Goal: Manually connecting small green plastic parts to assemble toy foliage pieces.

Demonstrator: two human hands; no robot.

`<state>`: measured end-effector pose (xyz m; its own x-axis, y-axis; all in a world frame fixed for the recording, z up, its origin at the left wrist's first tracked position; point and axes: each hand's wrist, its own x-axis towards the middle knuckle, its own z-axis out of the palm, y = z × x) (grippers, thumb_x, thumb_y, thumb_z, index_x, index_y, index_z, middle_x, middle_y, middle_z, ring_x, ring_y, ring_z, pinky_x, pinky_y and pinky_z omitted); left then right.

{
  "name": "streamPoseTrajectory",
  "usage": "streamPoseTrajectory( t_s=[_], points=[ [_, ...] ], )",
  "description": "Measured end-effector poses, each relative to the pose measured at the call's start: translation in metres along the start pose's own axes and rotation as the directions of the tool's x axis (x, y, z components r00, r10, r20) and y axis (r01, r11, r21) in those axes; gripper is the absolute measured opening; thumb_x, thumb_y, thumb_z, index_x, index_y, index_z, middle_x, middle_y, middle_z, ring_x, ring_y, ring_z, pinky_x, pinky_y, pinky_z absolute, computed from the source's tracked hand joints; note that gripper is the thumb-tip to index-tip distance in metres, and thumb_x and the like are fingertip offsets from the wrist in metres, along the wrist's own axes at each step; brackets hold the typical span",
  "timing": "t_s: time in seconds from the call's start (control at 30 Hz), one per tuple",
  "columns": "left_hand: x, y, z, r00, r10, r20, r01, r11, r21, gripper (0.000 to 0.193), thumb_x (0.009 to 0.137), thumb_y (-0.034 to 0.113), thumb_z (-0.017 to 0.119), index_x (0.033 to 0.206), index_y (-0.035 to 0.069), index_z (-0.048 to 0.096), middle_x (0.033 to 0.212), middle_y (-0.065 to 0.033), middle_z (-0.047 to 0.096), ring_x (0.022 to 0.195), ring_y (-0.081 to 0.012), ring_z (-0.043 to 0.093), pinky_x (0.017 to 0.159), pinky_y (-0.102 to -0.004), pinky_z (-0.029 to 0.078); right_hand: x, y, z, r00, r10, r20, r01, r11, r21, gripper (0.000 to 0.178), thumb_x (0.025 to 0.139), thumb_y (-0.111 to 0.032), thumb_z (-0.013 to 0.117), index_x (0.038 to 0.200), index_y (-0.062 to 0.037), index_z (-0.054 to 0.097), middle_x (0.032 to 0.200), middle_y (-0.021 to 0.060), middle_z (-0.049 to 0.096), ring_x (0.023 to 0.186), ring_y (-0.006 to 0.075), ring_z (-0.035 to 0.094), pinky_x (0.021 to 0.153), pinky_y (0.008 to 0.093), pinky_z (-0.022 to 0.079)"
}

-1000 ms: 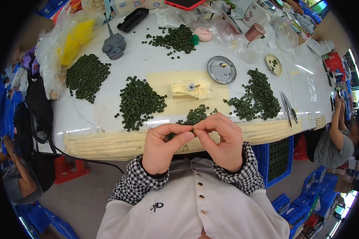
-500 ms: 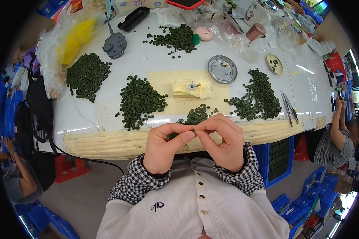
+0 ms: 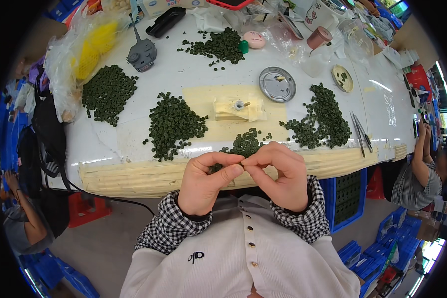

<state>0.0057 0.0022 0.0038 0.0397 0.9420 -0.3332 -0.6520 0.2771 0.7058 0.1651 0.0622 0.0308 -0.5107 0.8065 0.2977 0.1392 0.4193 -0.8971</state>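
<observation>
My left hand [image 3: 202, 181] and my right hand [image 3: 282, 175] meet above the table's padded front edge. Thumb and forefinger of each are pinched on one small dark green piece [image 3: 242, 163], mostly hidden by the fingertips. Just beyond my fingers lies a small heap of dark green round pieces [image 3: 246, 143]. Larger heaps of such pieces spread to the left [image 3: 176, 126] and to the right [image 3: 328, 116]. Behind the near heap, a block wrapped in cream tape [image 3: 228, 110] has a short metal post [image 3: 240, 105] standing on it.
More green pieces lie in a far-left heap [image 3: 108, 92] and a back heap [image 3: 223, 45]. A round metal tin [image 3: 277, 92], a cream lid [image 3: 341, 79] and tweezers [image 3: 361, 133] are on the right. A grey toy tank turret [image 3: 142, 55] stands back left. A blue crate [image 3: 350, 203] is below the edge.
My right hand has turned very slightly at the fingertips. Both hands keep the same pinch in nearly the same place, and the heaps look the same.
</observation>
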Motion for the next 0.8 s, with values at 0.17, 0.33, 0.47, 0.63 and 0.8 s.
streamPoseTrajectory(
  t_s=[0.17,0.33,0.47,0.63,0.8],
  points=[
    [0.0006,0.0003,-0.0021,0.998,-0.028,0.058,0.028,1.000,-0.008,0.012,0.080,0.001,0.064,0.092,-0.001,0.063,0.079,-0.0014,0.062,0.066,-0.0041,0.051,0.058,-0.0173,0.041,-0.0009,0.0021,-0.0037,0.998,0.054,0.041,-0.058,0.993,0.100,0.012,0.071,0.006,0.065,0.082,0.0011,0.063,0.076,0.0077,0.060,0.064,0.0129,0.058,0.059,0.0223,0.047],
    [-0.0004,0.0010,-0.0042,0.997,-0.024,0.072,0.018,0.996,0.086,0.010,0.082,0.004,0.063,0.090,-0.001,0.063,0.079,-0.0011,0.062,0.065,-0.0027,0.049,0.057,-0.0167,0.040,0.0010,-0.0027,-0.0021,1.000,-0.027,-0.004,0.027,0.999,-0.045,0.012,0.070,0.006,0.066,0.081,0.0014,0.062,0.074,0.0077,0.058,0.063,0.0137,0.057,0.057,0.0228,0.046],
    [-0.0014,0.0023,-0.0039,0.998,0.029,0.057,-0.038,0.988,0.152,0.009,0.083,0.004,0.061,0.090,-0.001,0.063,0.079,-0.0016,0.063,0.063,-0.0010,0.047,0.055,-0.0160,0.038,0.0016,-0.0034,0.0004,0.996,-0.079,-0.032,0.075,0.992,-0.103,0.013,0.070,0.007,0.066,0.081,0.0018,0.062,0.073,0.0081,0.057,0.061,0.0148,0.057,0.055,0.0234,0.045],
    [-0.0022,0.0035,-0.0012,0.996,0.076,0.052,-0.085,0.976,0.201,0.009,0.084,0.004,0.059,0.090,-0.001,0.063,0.079,-0.0020,0.064,0.063,-0.0002,0.046,0.054,-0.0155,0.037,0.0010,-0.0025,0.0020,0.995,-0.095,-0.036,0.091,0.990,-0.106,0.014,0.069,0.007,0.067,0.081,0.0017,0.062,0.072,0.0080,0.057,0.060,0.0151,0.056,0.054,0.0238,0.045],
    [-0.0031,0.0036,-0.0008,0.994,0.094,0.049,-0.103,0.968,0.229,0.009,0.085,0.005,0.058,0.089,-0.002,0.063,0.080,-0.0024,0.064,0.064,-0.0007,0.047,0.055,-0.0155,0.038,0.0014,-0.0024,0.0033,0.992,-0.115,-0.045,0.109,0.987,-0.116,0.015,0.069,0.007,0.067,0.082,0.0009,0.063,0.072,0.0080,0.058,0.059,0.0156,0.056,0.053,0.0240,0.045]
  ],
)
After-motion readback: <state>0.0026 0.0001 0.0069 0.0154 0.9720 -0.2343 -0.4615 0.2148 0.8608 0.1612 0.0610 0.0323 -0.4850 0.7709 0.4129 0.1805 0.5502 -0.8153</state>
